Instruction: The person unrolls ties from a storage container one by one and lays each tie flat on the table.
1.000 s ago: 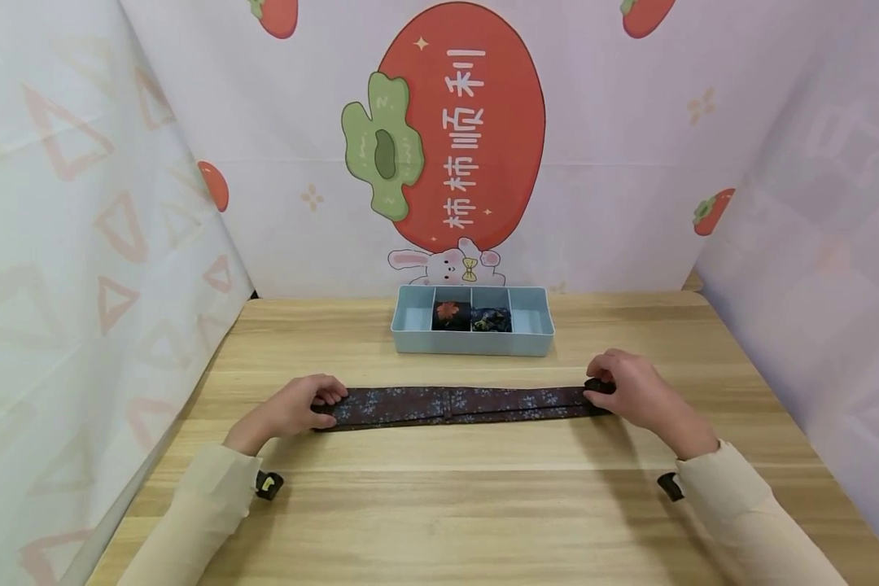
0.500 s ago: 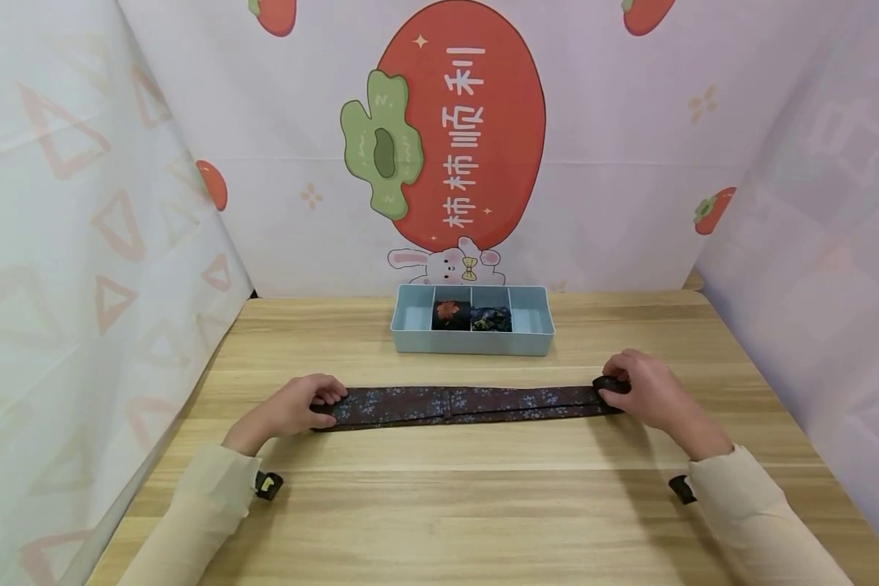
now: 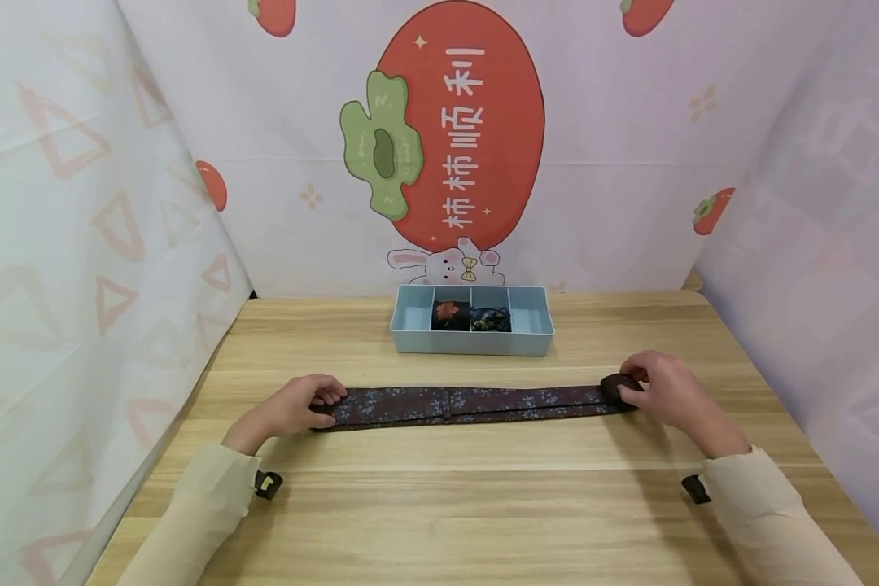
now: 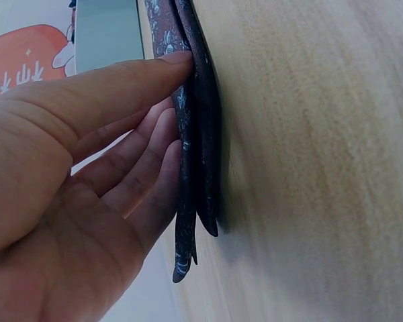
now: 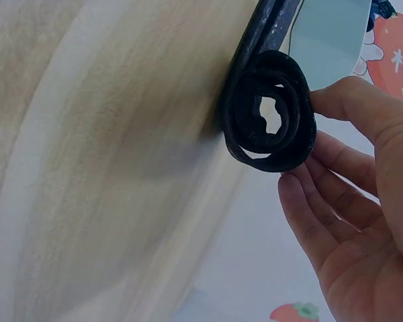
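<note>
A dark maroon necktie (image 3: 388,405) with blue flowers lies lengthwise across the wooden table, its left part flat. My left hand (image 3: 296,404) pinches its left end; the left wrist view shows the thumb on one face and the fingers (image 4: 164,127) behind, with layered tips hanging past them. The necktie's right end is wound into a loose roll (image 5: 302,111) with a hollow centre. Thumb and fingers of my right hand (image 3: 670,391) hold that roll from its right side, at the table.
Behind the necktie stands a light blue divided box (image 3: 472,343). Its two middle compartments hold a dark roll with a red leaf (image 3: 450,314) and a dark blue patterned roll (image 3: 491,318). White printed cloth (image 3: 615,163) hangs behind and at both sides.
My right hand and the roll have shifted to the right, and a longer flat stretch of necktie shows left of the roll. My left hand has stayed in place.
</note>
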Tool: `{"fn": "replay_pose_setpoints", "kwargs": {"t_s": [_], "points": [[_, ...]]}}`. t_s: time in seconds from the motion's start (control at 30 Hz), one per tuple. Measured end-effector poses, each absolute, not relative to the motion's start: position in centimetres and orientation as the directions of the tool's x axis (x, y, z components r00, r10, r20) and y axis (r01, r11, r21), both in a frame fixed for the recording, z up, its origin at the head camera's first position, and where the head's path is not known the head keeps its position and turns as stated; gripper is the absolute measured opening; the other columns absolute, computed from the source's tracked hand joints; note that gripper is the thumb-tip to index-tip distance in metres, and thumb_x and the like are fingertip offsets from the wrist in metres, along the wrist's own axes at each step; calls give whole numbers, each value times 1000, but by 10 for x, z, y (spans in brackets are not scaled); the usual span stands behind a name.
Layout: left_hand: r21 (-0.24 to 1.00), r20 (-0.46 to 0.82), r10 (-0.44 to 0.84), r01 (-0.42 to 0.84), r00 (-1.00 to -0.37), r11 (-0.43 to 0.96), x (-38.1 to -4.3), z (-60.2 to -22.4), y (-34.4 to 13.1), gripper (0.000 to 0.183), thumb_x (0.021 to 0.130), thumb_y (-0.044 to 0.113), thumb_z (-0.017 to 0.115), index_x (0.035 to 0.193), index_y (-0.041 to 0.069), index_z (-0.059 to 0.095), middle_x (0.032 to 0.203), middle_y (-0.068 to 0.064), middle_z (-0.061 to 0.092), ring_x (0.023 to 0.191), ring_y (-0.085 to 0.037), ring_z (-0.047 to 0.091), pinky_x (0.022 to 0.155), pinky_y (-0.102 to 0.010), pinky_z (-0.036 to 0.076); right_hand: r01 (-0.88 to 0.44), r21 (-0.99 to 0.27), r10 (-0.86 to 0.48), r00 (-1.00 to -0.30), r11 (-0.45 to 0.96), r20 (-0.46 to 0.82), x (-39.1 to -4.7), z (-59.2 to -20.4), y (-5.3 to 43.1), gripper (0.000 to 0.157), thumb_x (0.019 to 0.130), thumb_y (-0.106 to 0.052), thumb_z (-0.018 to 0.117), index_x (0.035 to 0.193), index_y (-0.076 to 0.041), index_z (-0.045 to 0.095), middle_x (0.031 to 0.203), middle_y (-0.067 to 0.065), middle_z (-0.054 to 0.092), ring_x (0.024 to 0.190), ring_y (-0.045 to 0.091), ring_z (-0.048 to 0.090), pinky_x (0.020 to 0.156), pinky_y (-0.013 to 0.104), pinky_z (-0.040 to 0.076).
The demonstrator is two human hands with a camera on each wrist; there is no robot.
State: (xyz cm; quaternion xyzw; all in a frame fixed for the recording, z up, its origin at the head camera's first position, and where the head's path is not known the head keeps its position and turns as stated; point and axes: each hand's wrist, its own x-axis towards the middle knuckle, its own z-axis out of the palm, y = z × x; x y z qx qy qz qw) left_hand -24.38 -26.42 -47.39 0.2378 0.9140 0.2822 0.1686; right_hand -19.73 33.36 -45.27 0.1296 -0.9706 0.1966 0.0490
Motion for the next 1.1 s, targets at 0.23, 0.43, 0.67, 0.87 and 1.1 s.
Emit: {"fn": "replay_pose_setpoints", "kwargs": {"t_s": [0.23,0.43,0.67,0.87,1.1], "points": [[589,-176,523,337,-834,735,-243,-471,-266,36,90,4,82,124,2,69,115,-8,70,105,-20,65,94,-41,58,-310,-335,-265,-948,890,175,-197,-445,319,24,87,-11,83,104,3,75,99,16,74,88,30,71,79,49,59],[585,-172,517,335,-838,738,-242,-471,-266,36,90,4,82,124,2,69,115,-8,70,104,-20,65,94,-42,58,-344,-340,-289,-936,875,204,-198,-452,302,20,85,-5,84,101,3,75,94,13,72,84,25,68,74,43,60],[582,-166,513,336,-842,741,-242,-472,-270,37,91,4,81,125,2,69,117,-10,70,105,-21,65,94,-42,58,-334,-341,-272,-937,879,218,-200,-458,302,24,83,-7,88,100,3,74,94,13,71,85,25,68,75,44,61],[571,-173,503,329,-847,752,-242,-473,-275,37,91,4,81,126,2,68,118,-9,70,106,-21,66,94,-42,58,-334,-332,-265,-935,882,235,-199,-460,309,25,80,-10,91,96,1,73,91,11,70,83,24,67,74,44,60],[568,-173,497,325,-851,756,-242,-472,-279,36,91,4,81,125,2,68,117,-9,70,106,-22,66,93,-43,58,-342,-325,-267,-930,882,254,-197,-461,320,25,79,-7,90,95,2,73,90,11,69,81,25,66,72,43,58]]}}
